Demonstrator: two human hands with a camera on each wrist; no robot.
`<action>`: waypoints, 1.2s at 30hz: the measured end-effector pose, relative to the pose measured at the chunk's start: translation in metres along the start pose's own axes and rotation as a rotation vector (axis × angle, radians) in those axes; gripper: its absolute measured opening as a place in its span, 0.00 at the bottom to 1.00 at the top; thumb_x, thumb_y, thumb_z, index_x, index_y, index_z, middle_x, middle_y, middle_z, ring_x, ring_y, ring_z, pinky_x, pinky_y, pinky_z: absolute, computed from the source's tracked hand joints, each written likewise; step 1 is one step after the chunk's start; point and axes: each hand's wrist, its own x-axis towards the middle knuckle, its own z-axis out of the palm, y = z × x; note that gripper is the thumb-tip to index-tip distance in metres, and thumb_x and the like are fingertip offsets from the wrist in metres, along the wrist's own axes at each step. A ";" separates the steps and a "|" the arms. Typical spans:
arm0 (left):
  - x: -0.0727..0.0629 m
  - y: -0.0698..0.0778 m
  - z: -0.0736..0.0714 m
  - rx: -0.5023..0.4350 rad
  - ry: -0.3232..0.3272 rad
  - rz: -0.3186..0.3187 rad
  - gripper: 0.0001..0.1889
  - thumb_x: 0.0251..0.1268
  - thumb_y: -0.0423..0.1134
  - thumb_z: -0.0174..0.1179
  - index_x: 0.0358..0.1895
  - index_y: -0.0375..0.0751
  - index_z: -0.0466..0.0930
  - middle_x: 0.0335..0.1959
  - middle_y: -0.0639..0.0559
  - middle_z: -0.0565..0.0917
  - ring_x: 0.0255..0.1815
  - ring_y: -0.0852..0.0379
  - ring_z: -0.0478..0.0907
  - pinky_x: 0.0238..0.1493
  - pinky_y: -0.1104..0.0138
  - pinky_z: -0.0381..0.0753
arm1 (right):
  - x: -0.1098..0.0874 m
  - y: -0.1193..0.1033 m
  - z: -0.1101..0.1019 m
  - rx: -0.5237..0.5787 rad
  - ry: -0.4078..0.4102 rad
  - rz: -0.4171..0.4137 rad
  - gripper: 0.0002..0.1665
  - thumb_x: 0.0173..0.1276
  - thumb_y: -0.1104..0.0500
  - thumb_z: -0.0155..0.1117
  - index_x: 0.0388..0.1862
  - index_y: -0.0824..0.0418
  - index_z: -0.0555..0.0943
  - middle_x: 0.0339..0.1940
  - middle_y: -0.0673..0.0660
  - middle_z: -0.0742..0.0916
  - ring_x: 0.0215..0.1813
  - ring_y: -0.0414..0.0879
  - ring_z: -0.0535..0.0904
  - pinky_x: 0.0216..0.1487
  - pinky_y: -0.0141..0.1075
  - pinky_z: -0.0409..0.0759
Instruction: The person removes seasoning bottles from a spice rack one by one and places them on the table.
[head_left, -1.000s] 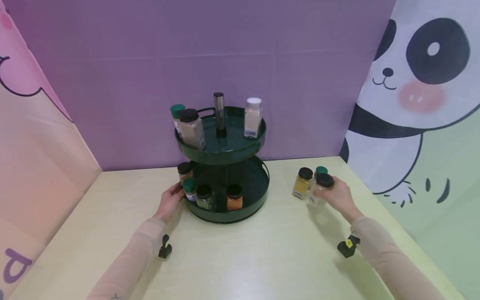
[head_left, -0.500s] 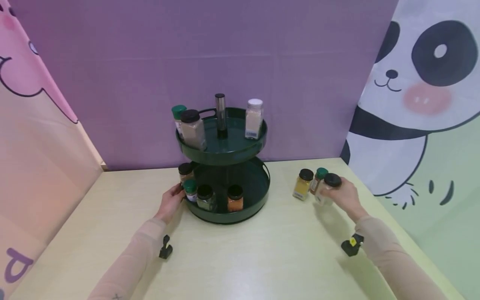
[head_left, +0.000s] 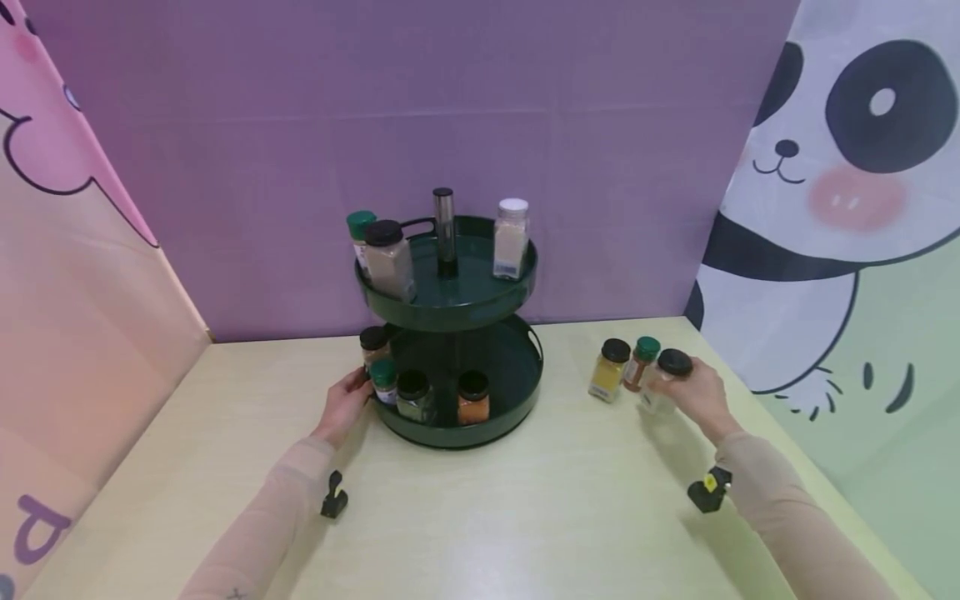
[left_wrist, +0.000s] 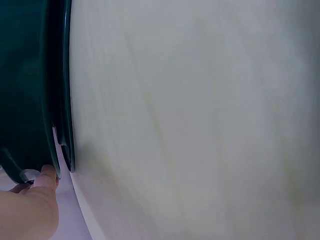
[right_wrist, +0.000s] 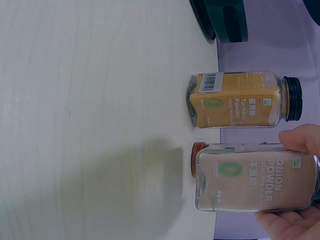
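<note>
My left hand point(head_left: 343, 407) grips the left rim of the dark green two-tier spice rack point(head_left: 450, 435) at its lower tier. In the left wrist view, the thumb point(left_wrist: 47, 177) presses by the handle cutout. My right hand point(head_left: 699, 398) pinches a black-capped onion powder jar point(right_wrist: 245, 180) from its two sides, near the cap. Left of it stand a yellow turmeric powder jar point(head_left: 609, 373) with a black cap and a green-capped jar point(head_left: 640, 367) of reddish spice. In the right wrist view the onion powder jar mostly hides the green-capped one.
The rack's upper tier bears a white-capped jar point(head_left: 512, 240), a large black-capped jar point(head_left: 390, 265) and a green-capped jar point(head_left: 358, 233). Several jars stand along the lower tier's left and front, among them an orange spice jar point(head_left: 473, 402). A purple wall closes off the table's back.
My right hand has moved slightly right with the onion powder jar, and more of the green-capped jar now shows beside it. The left hand has stayed at the rack's rim.
</note>
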 end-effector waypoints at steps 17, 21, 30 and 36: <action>-0.002 -0.001 0.003 -0.001 -0.004 0.005 0.28 0.69 0.33 0.41 0.69 0.26 0.48 0.69 0.31 0.56 0.69 0.41 0.56 0.68 0.56 0.60 | 0.003 0.009 0.002 0.005 0.026 0.033 0.40 0.54 0.50 0.67 0.55 0.77 0.66 0.53 0.77 0.75 0.53 0.69 0.72 0.55 0.57 0.71; -0.003 0.000 0.002 -0.001 -0.004 0.000 0.27 0.70 0.33 0.41 0.69 0.26 0.48 0.69 0.32 0.56 0.70 0.42 0.56 0.69 0.56 0.60 | 0.002 0.010 0.002 0.024 0.020 0.052 0.40 0.55 0.50 0.66 0.56 0.77 0.66 0.54 0.78 0.74 0.54 0.69 0.72 0.56 0.58 0.71; -0.002 0.000 0.001 -0.002 -0.007 0.006 0.27 0.70 0.34 0.41 0.69 0.26 0.47 0.69 0.32 0.55 0.70 0.42 0.55 0.69 0.56 0.60 | 0.002 0.013 0.001 0.047 -0.017 0.067 0.40 0.57 0.52 0.63 0.58 0.78 0.63 0.57 0.78 0.72 0.57 0.70 0.69 0.58 0.58 0.69; -0.002 0.000 0.001 -0.007 -0.003 0.013 0.27 0.70 0.33 0.41 0.68 0.26 0.48 0.69 0.31 0.56 0.70 0.42 0.56 0.68 0.56 0.60 | 0.003 0.015 0.003 0.042 -0.016 0.068 0.40 0.57 0.51 0.63 0.58 0.78 0.64 0.56 0.78 0.73 0.56 0.69 0.70 0.57 0.58 0.70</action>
